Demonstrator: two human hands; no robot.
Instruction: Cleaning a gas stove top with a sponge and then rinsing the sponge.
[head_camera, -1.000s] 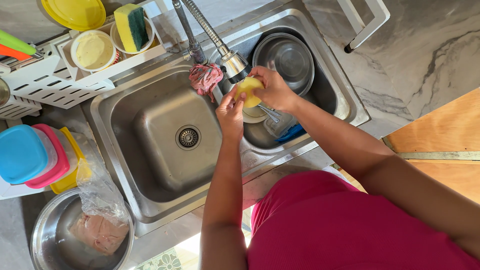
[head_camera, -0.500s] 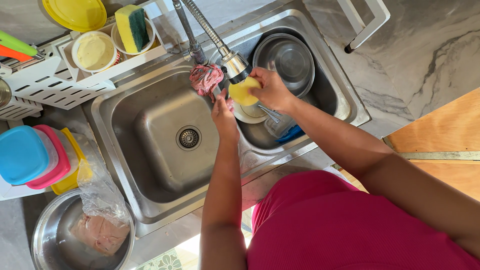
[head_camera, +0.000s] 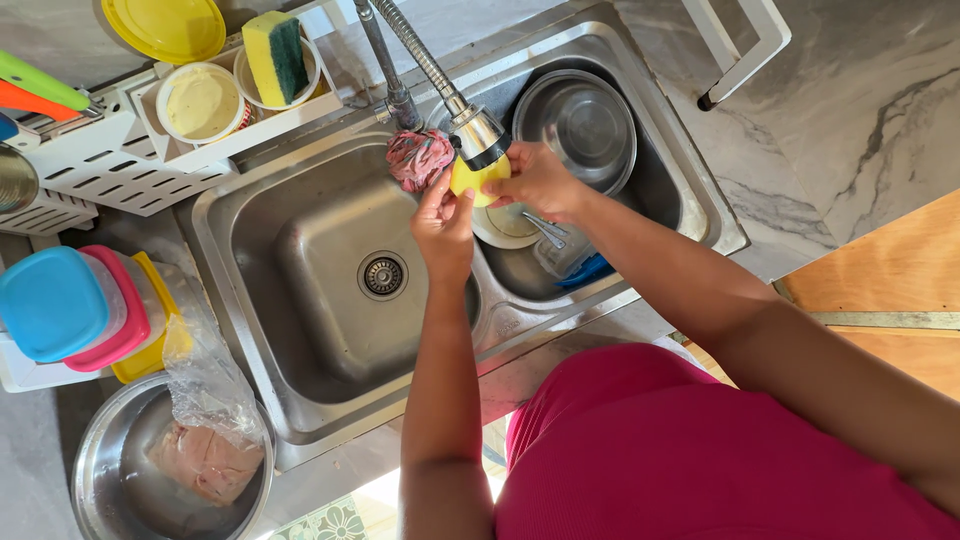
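Both my hands hold a small yellow round object right under the flexible faucet's spray head, above the divider of a double steel sink. My left hand grips it from the left and below. My right hand wraps it from the right. A pink crumpled scrubber lies by the faucet base, just left of my hands.
The right basin holds a steel bowl, a small white dish, a clear glass and something blue. A white rack carries cups and a yellow-green sponge. Coloured lidded boxes and a steel bowl with bagged meat sit at left.
Both hands have lifted the yellow object from over the right basin up and left, close under the spray head.
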